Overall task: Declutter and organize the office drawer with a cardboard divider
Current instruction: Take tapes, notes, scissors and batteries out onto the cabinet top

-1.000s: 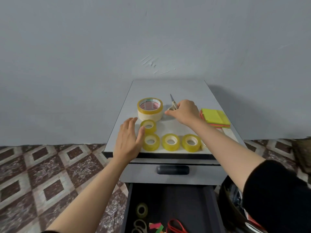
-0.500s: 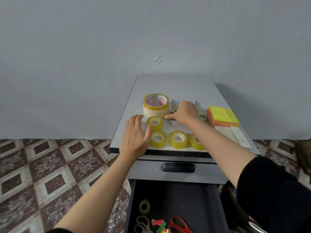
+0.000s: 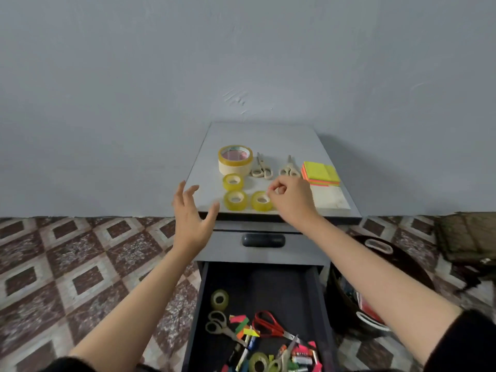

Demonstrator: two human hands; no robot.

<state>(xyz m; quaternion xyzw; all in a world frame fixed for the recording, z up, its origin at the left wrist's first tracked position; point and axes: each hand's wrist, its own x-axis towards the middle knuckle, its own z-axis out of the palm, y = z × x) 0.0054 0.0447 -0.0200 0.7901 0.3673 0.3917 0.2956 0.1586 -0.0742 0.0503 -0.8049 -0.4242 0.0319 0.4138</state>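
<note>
Head view, looking down on a grey cabinet and its open drawer [image 3: 281,280].

Surface [image 3: 263,135]: a large roll [image 3: 235,159] of tape stands flat at the rear left. In front of it lie three small yellow rolls: the rear roll [image 3: 233,181] just beside the large one, and the left roll [image 3: 236,200] and right roll [image 3: 261,201] side by side near the front edge. Two pairs of pale scissors, the left scissors [image 3: 261,169] and right scissors [image 3: 289,169], lie with blades pointing to the wall. Right of them sits a stack of notes [image 3: 320,173], with a white pad [image 3: 331,198] in front of it.

Left hand [image 3: 192,214]: raised over the front left corner of the surface, fingers spread and straight, holding nothing.

Right hand [image 3: 291,200]: over the front of the surface, just beside the right roll. Its fingers [image 3: 276,187] are curled with thumb and forefinger drawn together; whether they pinch anything cannot be told.

Drawer: pulled out below a closed drawer with a dark handle [image 3: 263,240]. It holds a drawer roll [image 3: 219,299], grey scissors [image 3: 218,324], red scissors [image 3: 268,324], coloured flags [image 3: 241,323] and a heap of small items at the front.

Floor [image 3: 80,264]: patterned tiles; a dark basket [image 3: 397,267] stands right of the cabinet.
</note>
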